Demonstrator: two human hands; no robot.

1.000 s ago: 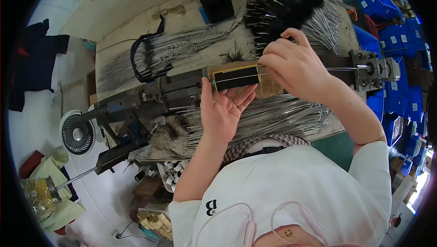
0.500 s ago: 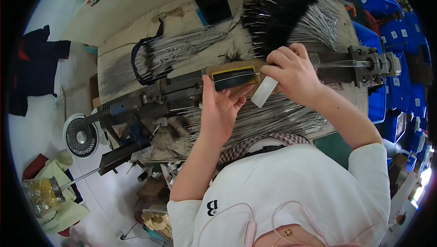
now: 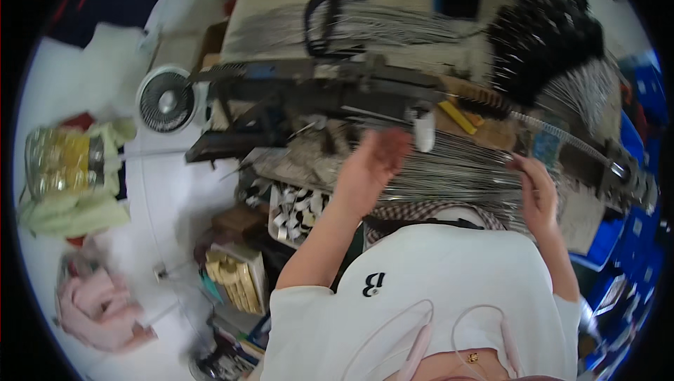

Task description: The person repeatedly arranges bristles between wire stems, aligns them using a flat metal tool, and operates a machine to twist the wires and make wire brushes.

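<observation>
My left hand (image 3: 375, 169) hovers over the left part of a bundle of thin metal wires (image 3: 449, 176) near the table's front edge. Motion smears its fingers, so their grip does not show. At the bundle's right end my right hand (image 3: 539, 195) has its fingertips pinched on the wire ends. Behind the hands, a dark bristle brush (image 3: 481, 99) lies in line with a long bench machine (image 3: 316, 93), and a twisted wire (image 3: 562, 130) runs from it to the right-hand fixture (image 3: 621, 170). A white strip (image 3: 423, 130) hangs at the machine's front.
A pile of black-bristled brushes (image 3: 544, 37) lies at the back right, beside more wires (image 3: 579, 93). Further wires (image 3: 407, 23) lie behind the machine. A fan (image 3: 167, 100) stands at left, a tray of white pieces (image 3: 295, 216) below the table, blue bins (image 3: 642, 230) at right.
Both hands have left the yellow-edged holder and come nearer to the front wires. A twisted brush now shows at the machine. The white strip is out of my right hand. The view has shifted.
</observation>
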